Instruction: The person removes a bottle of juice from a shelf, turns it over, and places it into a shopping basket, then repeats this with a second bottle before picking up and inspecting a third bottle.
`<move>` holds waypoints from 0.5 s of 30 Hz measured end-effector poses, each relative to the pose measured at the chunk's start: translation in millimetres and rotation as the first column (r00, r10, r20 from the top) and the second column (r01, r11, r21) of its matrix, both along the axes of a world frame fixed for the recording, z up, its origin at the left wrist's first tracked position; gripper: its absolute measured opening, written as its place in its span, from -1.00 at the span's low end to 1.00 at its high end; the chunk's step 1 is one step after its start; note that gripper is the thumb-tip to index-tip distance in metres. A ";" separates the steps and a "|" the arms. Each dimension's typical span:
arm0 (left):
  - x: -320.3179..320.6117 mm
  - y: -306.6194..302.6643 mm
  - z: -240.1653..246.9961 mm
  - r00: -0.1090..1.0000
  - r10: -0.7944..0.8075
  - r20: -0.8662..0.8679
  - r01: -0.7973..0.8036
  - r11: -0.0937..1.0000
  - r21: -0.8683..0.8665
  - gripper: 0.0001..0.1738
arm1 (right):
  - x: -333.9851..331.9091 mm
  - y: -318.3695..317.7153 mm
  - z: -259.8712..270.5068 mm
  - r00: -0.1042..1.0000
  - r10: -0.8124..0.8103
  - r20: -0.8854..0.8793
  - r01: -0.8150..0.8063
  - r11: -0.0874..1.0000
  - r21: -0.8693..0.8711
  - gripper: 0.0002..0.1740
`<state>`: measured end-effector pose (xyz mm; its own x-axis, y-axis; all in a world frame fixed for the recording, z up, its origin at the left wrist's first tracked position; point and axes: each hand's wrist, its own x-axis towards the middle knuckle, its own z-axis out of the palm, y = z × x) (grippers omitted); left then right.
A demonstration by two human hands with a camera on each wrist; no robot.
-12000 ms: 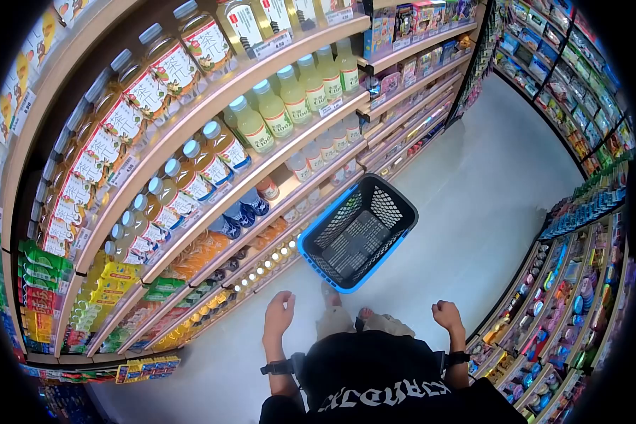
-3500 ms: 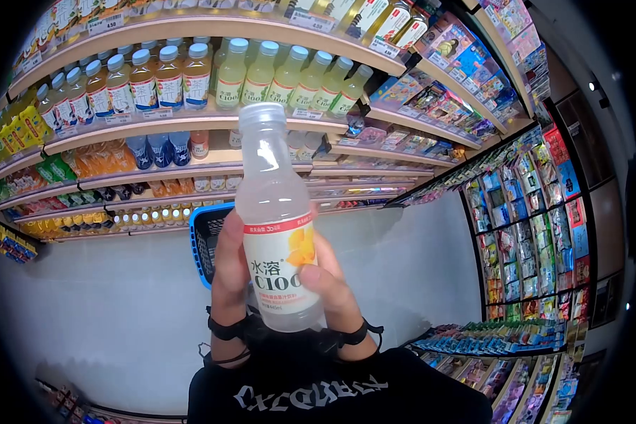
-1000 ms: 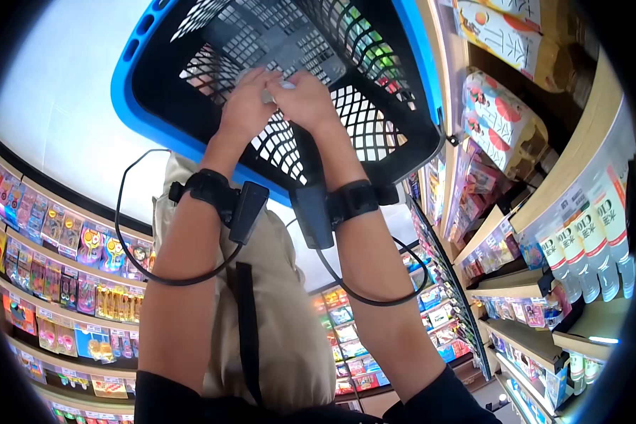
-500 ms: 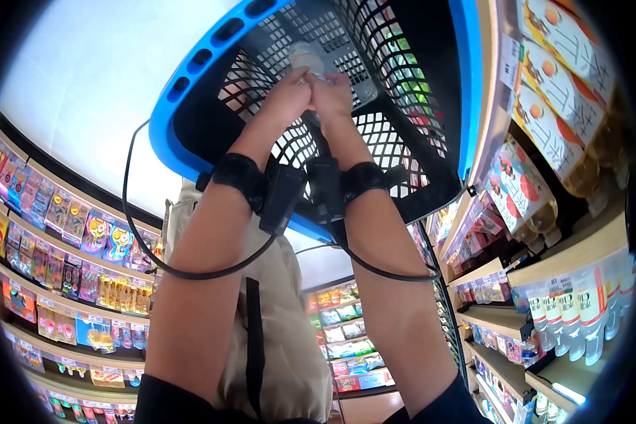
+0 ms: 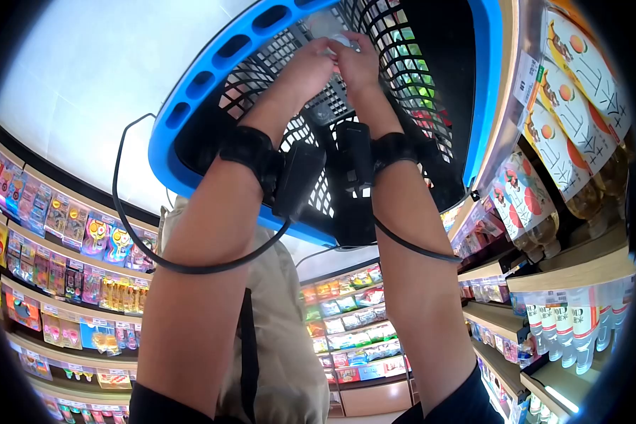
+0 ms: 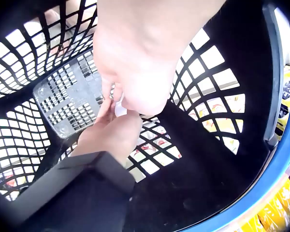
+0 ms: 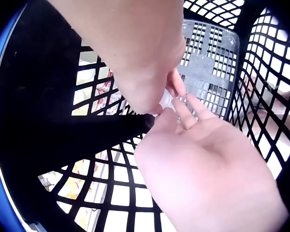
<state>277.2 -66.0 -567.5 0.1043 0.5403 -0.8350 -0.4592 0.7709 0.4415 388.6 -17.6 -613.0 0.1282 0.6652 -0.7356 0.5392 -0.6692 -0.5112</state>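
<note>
Inside the black basket with its blue rim [image 5: 164,145], both hands meet around the top of a pale clear bottle [image 5: 324,23]. The left hand [image 5: 307,69] pinches it near the neck, while the right hand [image 5: 359,65] has curled fingers at its whitish cap [image 5: 341,39]. In the left wrist view, the left hand [image 6: 135,67] comes from above and the right hand [image 6: 111,133] from below. The right wrist view shows the right hand [image 7: 140,63] above, the left hand [image 7: 208,154] below and the cap [image 7: 165,99] between their fingertips. The hands hide most of the bottle.
Drink shelves [image 5: 579,272] with labelled bottles [image 5: 571,148] line the right side, close to the basket. Racks of small packaged goods [image 5: 71,219] stand at the left. More packets [image 5: 353,332] are on shelves beyond the person's trousers [image 5: 283,332].
Since half a second ago, both hands have moved upward and slightly right in the head view, still together at the bottle's top. Earlier, the bottle was held upright before the drink shelves, outside the basket.
</note>
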 end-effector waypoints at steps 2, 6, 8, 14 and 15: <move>5.7 -4.8 -1.0 0.987 -0.033 -0.155 0.042 0.997 0.060 -0.53 | -8.7 8.6 3.9 0.986 -0.111 -0.121 0.105 0.993 -0.059 -0.51; 4.8 -11.6 -6.8 0.993 0.031 -0.111 -0.019 0.994 0.105 -0.50 | -15.7 12.7 8.3 0.982 -0.126 -0.139 0.115 0.990 -0.087 -0.50; -4.2 -8.8 5.5 0.992 0.124 -0.005 -0.123 0.985 0.118 -0.49 | -24.7 10.9 22.3 0.966 -0.205 -0.161 0.189 0.976 -0.109 -0.50; -26.1 -1.5 40.0 0.999 0.048 0.016 -0.047 0.998 -0.039 -0.50 | -18.0 7.0 17.3 0.957 -0.233 -0.173 0.210 0.968 -0.141 -0.59; -34.7 2.8 59.5 0.999 -0.045 -0.007 0.044 0.994 -0.102 -0.50 | -25.8 5.9 33.9 0.932 -0.303 -0.199 0.266 0.944 -0.195 -0.57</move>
